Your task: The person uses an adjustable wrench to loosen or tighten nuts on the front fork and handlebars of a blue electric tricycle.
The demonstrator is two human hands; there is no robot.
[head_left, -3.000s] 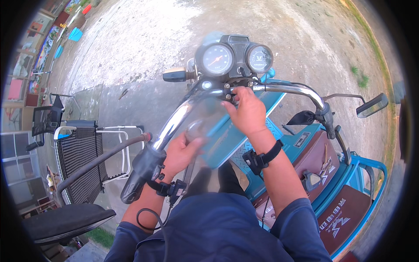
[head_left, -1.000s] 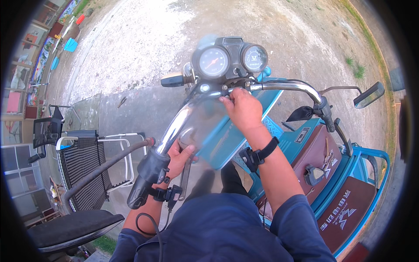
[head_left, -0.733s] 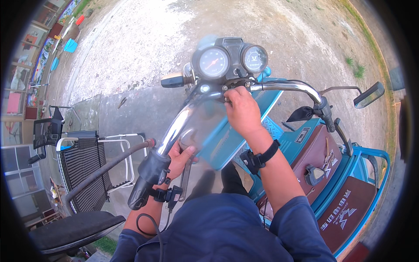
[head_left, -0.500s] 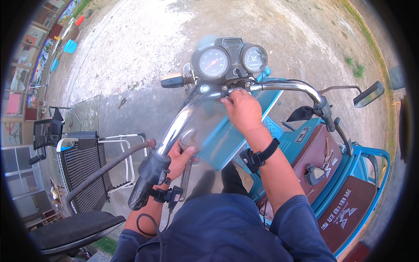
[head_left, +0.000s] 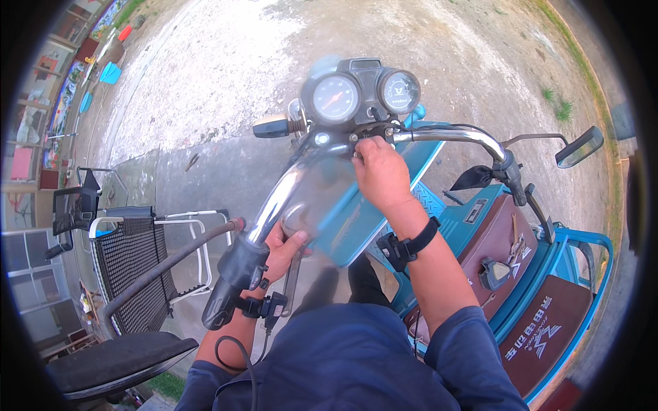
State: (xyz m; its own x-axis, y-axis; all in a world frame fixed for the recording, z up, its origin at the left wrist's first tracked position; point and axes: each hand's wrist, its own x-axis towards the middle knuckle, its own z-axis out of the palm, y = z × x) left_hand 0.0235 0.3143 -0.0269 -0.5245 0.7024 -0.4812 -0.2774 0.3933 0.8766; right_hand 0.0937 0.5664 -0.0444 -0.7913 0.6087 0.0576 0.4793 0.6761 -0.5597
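The right hand (head_left: 384,175) reaches to the middle of the three-wheeler's chrome handlebar (head_left: 277,202), just on the near side of the two round gauges (head_left: 336,98). Its back is turned up, the knuckles are bent, and the thumb and fingers draw in toward each other by the bar; the tips are partly hidden, so I cannot tell whether they pinch anything. The right forearm (head_left: 439,281) comes in from the near right and slants far and to the left, a black strap (head_left: 419,240) around its wrist.

The left hand (head_left: 279,252) is lower, under the left side of the handlebar and just right of the black grip (head_left: 234,274), which covers part of the wrist. Its thumb points to the right, near the top of a grey metal bar (head_left: 293,277) that runs back toward the person. The other fingers are mostly out of sight, so I cannot tell if they close on something. The left forearm (head_left: 226,339) rises from the near left, with a small black box (head_left: 275,303) at the wrist and a cable looping beside it. A blue panel (head_left: 356,222) slants between the hands
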